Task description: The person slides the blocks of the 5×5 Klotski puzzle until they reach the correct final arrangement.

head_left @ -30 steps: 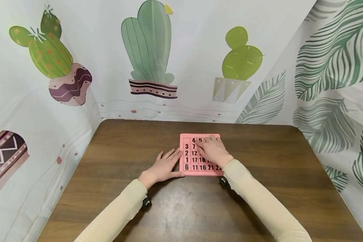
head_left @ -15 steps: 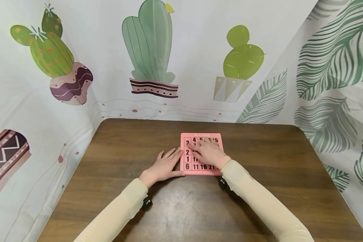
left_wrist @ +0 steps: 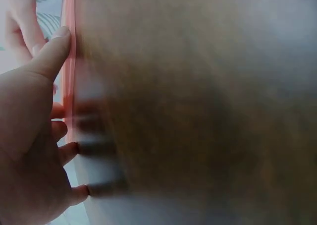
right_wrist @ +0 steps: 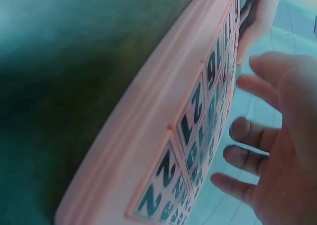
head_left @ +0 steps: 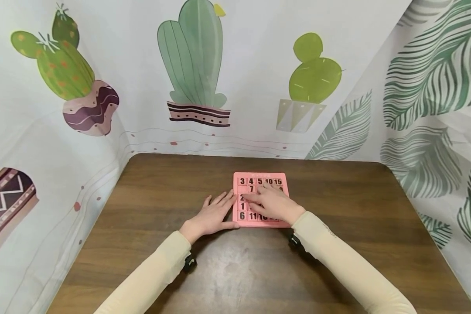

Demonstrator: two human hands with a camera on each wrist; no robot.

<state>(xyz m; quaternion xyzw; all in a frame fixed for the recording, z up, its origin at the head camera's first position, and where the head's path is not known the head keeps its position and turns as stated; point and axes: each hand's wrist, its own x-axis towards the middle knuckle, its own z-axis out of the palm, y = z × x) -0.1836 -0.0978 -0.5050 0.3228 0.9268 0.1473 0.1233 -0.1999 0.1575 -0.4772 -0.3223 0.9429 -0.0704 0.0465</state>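
Observation:
A pink number sliding puzzle (head_left: 261, 223) lies flat on the wooden table, its black numbers facing up. My left hand (head_left: 212, 216) rests at its left edge, fingers spread and fairly straight; in the left wrist view the thumb (left_wrist: 54, 51) touches the puzzle's side. Over the board is my right hand (head_left: 276, 203), index fingertip at the 2 tile in the left column. The space above that tile shows no number. Tiles 3, 4, 5, 10 and 15 line the top row. My right hand covers much of the middle rows. The 22 tile (right_wrist: 157, 180) shows at a near corner in the right wrist view.
The brown wooden table (head_left: 172, 183) extends around the puzzle on all sides. Behind it hangs a white cloth (head_left: 255, 65) printed with cacti and leaves. A small black device (head_left: 190, 263) sits at the left wrist, another (head_left: 294, 240) at the right.
The 3 tile has slid up from the second row into the top left corner. My right index finger has moved left and down to the 2 tile. My left hand stays in place.

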